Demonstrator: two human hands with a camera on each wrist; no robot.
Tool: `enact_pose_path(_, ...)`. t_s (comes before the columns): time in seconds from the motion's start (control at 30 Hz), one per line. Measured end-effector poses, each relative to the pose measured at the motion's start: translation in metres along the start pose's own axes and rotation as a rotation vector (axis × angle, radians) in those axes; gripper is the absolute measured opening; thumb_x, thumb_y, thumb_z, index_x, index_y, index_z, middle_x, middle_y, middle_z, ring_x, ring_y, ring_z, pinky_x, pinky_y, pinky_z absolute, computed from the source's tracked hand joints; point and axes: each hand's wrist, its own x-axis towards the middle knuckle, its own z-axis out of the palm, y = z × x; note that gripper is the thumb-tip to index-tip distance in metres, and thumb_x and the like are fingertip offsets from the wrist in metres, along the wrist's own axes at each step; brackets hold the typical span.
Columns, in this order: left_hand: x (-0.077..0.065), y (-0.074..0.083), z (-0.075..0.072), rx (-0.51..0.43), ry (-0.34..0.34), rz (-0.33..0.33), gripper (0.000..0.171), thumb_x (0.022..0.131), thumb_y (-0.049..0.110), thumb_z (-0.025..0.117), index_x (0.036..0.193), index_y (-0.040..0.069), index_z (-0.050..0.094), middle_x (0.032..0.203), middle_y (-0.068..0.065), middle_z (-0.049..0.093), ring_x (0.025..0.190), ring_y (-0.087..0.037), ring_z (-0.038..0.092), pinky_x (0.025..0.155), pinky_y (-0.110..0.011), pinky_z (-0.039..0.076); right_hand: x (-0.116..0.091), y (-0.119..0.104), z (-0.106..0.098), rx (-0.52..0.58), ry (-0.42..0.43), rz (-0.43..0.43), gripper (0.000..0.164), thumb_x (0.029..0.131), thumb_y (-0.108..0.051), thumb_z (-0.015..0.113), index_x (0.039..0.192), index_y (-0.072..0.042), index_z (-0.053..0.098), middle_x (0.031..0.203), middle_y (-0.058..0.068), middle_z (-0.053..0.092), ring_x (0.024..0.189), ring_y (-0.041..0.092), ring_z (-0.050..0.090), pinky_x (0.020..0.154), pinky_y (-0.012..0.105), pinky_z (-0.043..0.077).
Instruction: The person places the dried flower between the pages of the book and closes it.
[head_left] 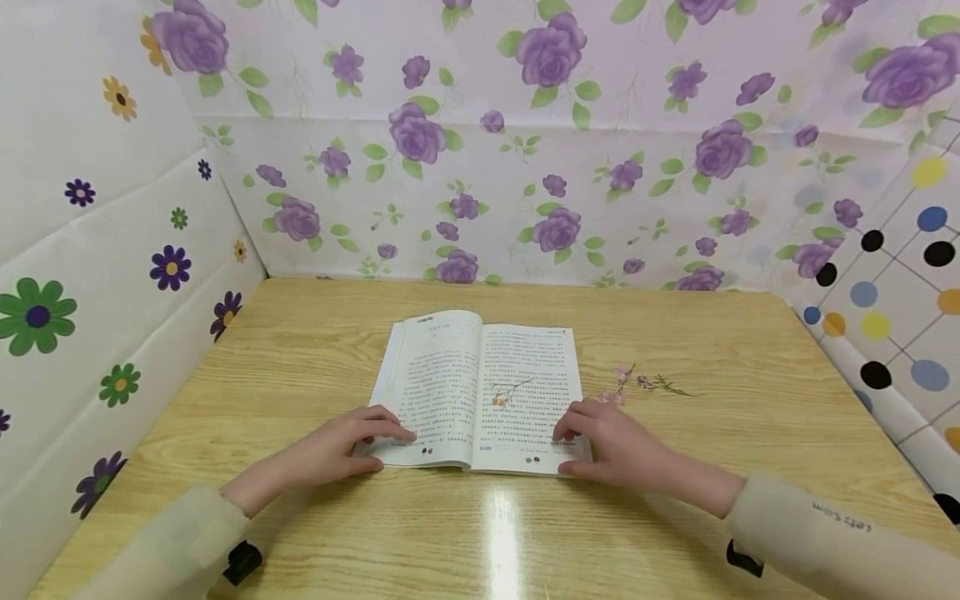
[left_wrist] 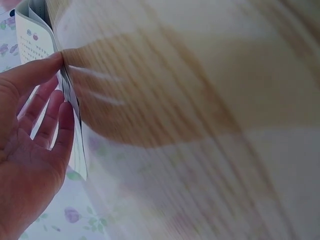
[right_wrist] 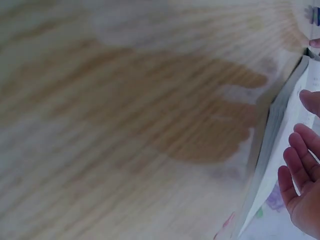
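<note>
An open book (head_left: 438, 392) with printed text lies on the wooden table, its left pages bowed up near the spine. On the right page rests a small dried sprig (head_left: 512, 392) with orange blossoms. My left hand (head_left: 341, 446) is at the book's lower left corner, fingers over the page and thumb by the edge; in the left wrist view the thumb tip (left_wrist: 56, 59) touches the book's edge. My right hand (head_left: 611, 442) is at the lower right corner, fingers loosely bent over the page. The right wrist view shows its fingers (right_wrist: 298, 157) spread beside the white page.
Right of the book, a pink flower sprig (head_left: 618, 383) and a purple sprig with a green stem (head_left: 663, 385) lie on the table (head_left: 300, 350). A floral-patterned covering (head_left: 480, 192) rises behind the table, with patterned panels at both sides.
</note>
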Motion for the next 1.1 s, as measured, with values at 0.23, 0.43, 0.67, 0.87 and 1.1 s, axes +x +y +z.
enact_pose_path(0.23, 0.002, -0.001, -0.001, -0.023, -0.003, 0.016, 0.048, 0.086, 0.008, 0.074, 0.129, 0.028, 0.065, 0.125, 0.005, 0.06, 0.107, -0.012, 0.054, 0.083, -0.025, 0.044, -0.004, -0.001, 0.004, -0.007, -0.002, -0.008, 0.042, 0.075, -0.04, 0.085, 0.105, -0.02, 0.063, 0.091, -0.011, 0.056, 0.085, 0.004, 0.048, 0.079, 0.025, 0.045)
enact_pose_path(0.43, 0.001, 0.0, -0.001, -0.028, -0.007, 0.006, 0.048, 0.086, 0.009, 0.074, 0.129, 0.028, 0.065, 0.125, 0.005, 0.06, 0.106, -0.012, 0.054, 0.083, -0.025, 0.044, -0.005, 0.001, 0.003, -0.023, -0.005, -0.002, 0.043, 0.074, -0.04, 0.085, 0.105, -0.021, 0.062, 0.091, -0.013, 0.055, 0.086, 0.003, 0.048, 0.08, 0.026, 0.045)
enact_pose_path(0.67, 0.001, 0.0, -0.001, -0.027, -0.007, 0.001, 0.048, 0.086, 0.009, 0.074, 0.129, 0.028, 0.065, 0.125, 0.005, 0.06, 0.108, -0.011, 0.054, 0.084, -0.025, 0.045, -0.007, 0.0, 0.0, -0.026, -0.011, 0.032, 0.037, 0.076, -0.043, 0.083, 0.102, -0.025, 0.065, 0.091, -0.016, 0.056, 0.084, 0.002, 0.045, 0.079, 0.026, 0.041)
enact_pose_path(0.87, 0.001, -0.001, -0.001, -0.025, -0.003, 0.008, 0.048, 0.086, 0.009, 0.074, 0.129, 0.027, 0.065, 0.125, 0.004, 0.06, 0.107, -0.011, 0.054, 0.084, -0.025, 0.045, -0.01, 0.005, -0.001, -0.07, 0.037, -0.022, 0.028, 0.077, -0.04, 0.082, 0.096, -0.026, 0.067, 0.092, -0.016, 0.06, 0.085, 0.002, 0.047, 0.084, 0.029, 0.043)
enact_pose_path(1.1, 0.001, 0.0, -0.001, -0.033, -0.002, 0.006, 0.048, 0.086, 0.008, 0.074, 0.128, 0.027, 0.065, 0.125, 0.004, 0.06, 0.105, -0.011, 0.053, 0.082, -0.024, 0.044, -0.014, 0.012, -0.004, -0.042, 0.056, -0.046, 0.024, 0.076, -0.036, 0.082, 0.093, -0.028, 0.067, 0.095, -0.018, 0.061, 0.091, 0.004, 0.05, 0.087, 0.031, 0.044)
